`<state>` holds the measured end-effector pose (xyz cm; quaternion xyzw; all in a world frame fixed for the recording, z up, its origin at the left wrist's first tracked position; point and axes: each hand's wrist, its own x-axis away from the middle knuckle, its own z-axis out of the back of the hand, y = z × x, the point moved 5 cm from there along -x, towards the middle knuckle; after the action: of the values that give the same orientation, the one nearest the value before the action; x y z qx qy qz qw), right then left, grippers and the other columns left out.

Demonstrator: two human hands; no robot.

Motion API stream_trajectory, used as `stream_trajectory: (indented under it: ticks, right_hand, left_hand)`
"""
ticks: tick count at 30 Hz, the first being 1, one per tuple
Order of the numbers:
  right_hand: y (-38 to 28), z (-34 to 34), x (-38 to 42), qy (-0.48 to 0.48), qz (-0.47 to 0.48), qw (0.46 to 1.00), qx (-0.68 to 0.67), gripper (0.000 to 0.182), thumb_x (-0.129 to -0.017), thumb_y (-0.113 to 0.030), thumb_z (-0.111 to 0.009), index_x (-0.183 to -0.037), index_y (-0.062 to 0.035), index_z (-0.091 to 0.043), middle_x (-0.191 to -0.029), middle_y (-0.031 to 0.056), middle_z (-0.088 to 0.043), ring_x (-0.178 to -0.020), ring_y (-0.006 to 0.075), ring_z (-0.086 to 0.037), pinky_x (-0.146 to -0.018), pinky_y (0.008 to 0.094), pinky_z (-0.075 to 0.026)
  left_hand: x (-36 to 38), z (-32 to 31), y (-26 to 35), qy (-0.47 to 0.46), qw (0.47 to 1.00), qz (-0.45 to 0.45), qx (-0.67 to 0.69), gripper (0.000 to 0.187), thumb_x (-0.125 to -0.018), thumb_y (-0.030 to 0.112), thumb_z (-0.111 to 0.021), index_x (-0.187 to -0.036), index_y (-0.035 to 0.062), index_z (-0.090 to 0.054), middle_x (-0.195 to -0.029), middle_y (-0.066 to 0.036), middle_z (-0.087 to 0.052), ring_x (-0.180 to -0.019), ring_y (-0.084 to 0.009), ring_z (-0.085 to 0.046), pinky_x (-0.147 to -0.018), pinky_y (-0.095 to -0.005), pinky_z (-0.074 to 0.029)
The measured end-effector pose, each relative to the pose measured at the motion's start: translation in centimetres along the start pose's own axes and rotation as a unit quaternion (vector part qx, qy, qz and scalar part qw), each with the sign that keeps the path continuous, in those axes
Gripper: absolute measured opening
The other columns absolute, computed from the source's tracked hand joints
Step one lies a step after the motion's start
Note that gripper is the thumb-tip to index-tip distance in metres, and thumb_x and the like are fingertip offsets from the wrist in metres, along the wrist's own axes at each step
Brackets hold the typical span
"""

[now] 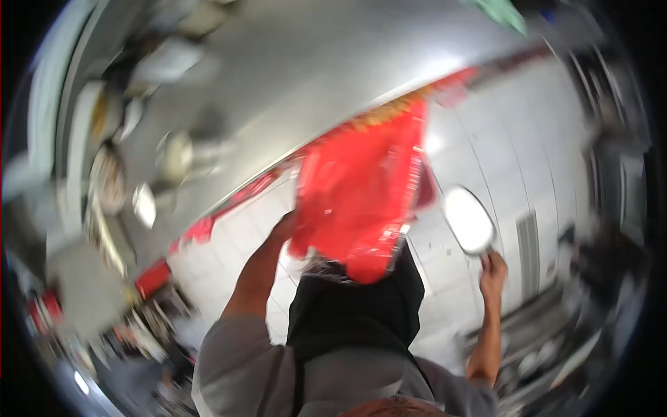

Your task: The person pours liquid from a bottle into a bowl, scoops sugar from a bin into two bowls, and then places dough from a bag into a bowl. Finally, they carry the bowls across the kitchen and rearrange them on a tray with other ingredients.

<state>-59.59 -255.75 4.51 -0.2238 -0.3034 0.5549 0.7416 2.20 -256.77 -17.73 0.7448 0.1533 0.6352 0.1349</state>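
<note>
In the middle of the head view is a large shiny red plastic bag, smeared by motion, with clear crinkled plastic along its lower end. My left hand grips the bag's left edge; most of its fingers are hidden by the red plastic. Out to the right, my right hand is closed on the near end of a white oval plate. The plate's bright surface shows no detail, and it hangs over the floor, apart from the bag.
A steel table with a red and gold trim along its edge lies ahead. A blurred metal pot or ladle and a small white dish are at its left. White floor tiles hold a drain grate. Blurred shelving stands right.
</note>
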Motion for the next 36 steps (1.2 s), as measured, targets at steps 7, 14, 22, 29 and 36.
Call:
stream_trajectory:
  ticks: [7, 14, 22, 29, 36]
  right_hand:
    - [-11.4, 6.8, -3.4, -0.123, 0.045, 0.991, 0.008, 0.021, -0.098, -0.012, -0.057, -0.086, 0.0053, -0.053, -0.071, 0.0121, -0.047, -0.068, 0.0187, -0.042, -0.062, 0.0338, -0.039]
    - [-29.8, 2.9, -7.9, -0.217, 0.198, 0.956, 0.017, 0.033, -0.099, -0.025, -0.059, -0.084, 0.0046, -0.054, -0.069, 0.0092, -0.048, -0.065, 0.0163, -0.042, -0.059, 0.0335, -0.037]
    - [-48.6, -5.8, -11.5, -0.280, 0.328, 0.898, 0.084, 0.018, -0.094, -0.012, -0.062, -0.087, 0.0056, -0.061, -0.069, 0.0144, -0.055, -0.061, 0.0219, -0.048, -0.059, 0.0344, -0.042]
    - [-58.9, -12.2, -13.3, -0.286, 0.403, 0.854, 0.164, 0.010, -0.086, 0.001, -0.065, -0.095, 0.0052, -0.068, -0.083, 0.0216, -0.067, -0.073, 0.0387, -0.065, -0.067, 0.0408, -0.050]
    - [-65.1, -17.3, -13.5, -0.275, 0.466, 0.792, 0.282, 0.007, -0.085, -0.005, -0.067, -0.090, -0.0009, -0.071, -0.083, 0.0186, -0.068, -0.076, 0.0416, -0.065, -0.068, 0.0480, -0.050]
  left_hand:
    - [2.2, -4.3, 0.9, 0.021, 0.988, -0.031, 0.149, 0.084, -0.093, 0.072, -0.045, -0.139, 0.0026, -0.053, -0.135, -0.012, -0.059, -0.117, -0.0222, -0.060, -0.097, -0.0416, -0.053]
    - [1.6, -5.8, -0.4, 0.078, 0.975, -0.034, 0.207, 0.080, -0.089, 0.072, -0.055, -0.127, 0.0022, -0.061, -0.114, -0.015, -0.068, -0.100, -0.0264, -0.069, -0.085, -0.0446, -0.059]
    - [-4.6, -5.7, -5.0, 0.111, 0.973, -0.055, 0.193, 0.078, -0.087, 0.071, -0.061, -0.104, -0.0044, -0.071, -0.093, -0.012, -0.069, -0.084, -0.0174, -0.062, -0.073, -0.0406, -0.053]
    - [2.7, -5.7, 0.4, 0.126, 0.969, -0.085, 0.193, 0.072, -0.089, 0.069, -0.061, -0.102, -0.0020, -0.071, -0.092, -0.011, -0.069, -0.082, -0.0173, -0.061, -0.073, -0.0416, -0.052]
    - [1.4, -5.5, -0.6, 0.129, 0.973, -0.048, 0.185, 0.070, -0.089, 0.068, -0.061, -0.092, -0.0009, -0.072, -0.076, -0.010, -0.066, -0.064, -0.0189, -0.058, -0.056, -0.0405, -0.049]
